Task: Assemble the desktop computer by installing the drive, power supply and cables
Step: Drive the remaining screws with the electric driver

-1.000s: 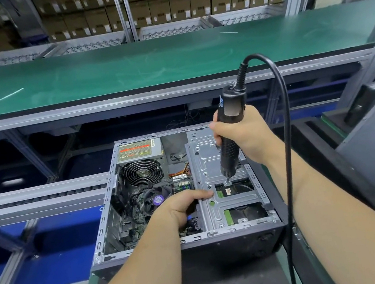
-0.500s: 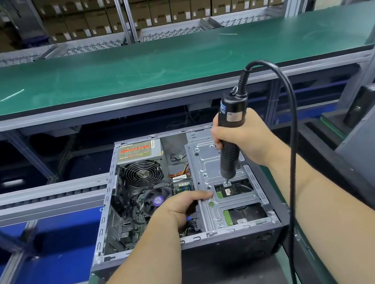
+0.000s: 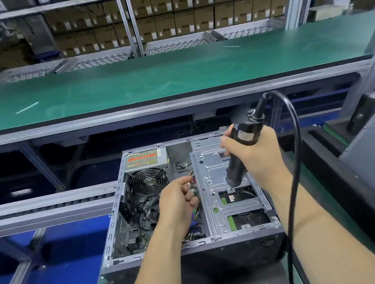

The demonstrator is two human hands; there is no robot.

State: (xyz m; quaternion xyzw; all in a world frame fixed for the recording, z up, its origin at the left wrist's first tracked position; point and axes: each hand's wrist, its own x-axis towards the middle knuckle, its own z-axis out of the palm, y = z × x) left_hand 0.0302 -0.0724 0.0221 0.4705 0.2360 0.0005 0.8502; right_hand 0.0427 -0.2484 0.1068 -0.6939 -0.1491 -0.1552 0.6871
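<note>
At the left side of the open computer case (image 3: 112, 232), the power supply (image 3: 147, 171) already sits in the rear corner with its fan grille facing up, so that part of the job looks done. Just below it lies the CPU cooler (image 3: 147, 211), partly hidden by the left hand (image 3: 179, 200). That hand hovers over the motherboard area with its fingers curled inward; whether it pinches anything, perhaps a screw, I cannot tell, since the fingertips are turned away and coloured cables (image 3: 197, 211) run close beside them. Holding it near the bracket would make sense if it is ready to feed a fastener or steady the metal.

Further right, the silver drive bracket (image 3: 209, 170) spans the case, and through its 2 cut-outs the drive (image 3: 238, 195) shows dark underneath, already seated. The right hand (image 3: 256, 154) grasps an electric screwdriver (image 3: 240, 150) firmly around its barrel, tilted slightly, with the bit pressed down at the edge of the upper cut-out. This posture suggests a screw is being driven to fix the drive. Its cord (image 3: 295, 160) loops up and over the right forearm, hanging clear of the work.
</note>
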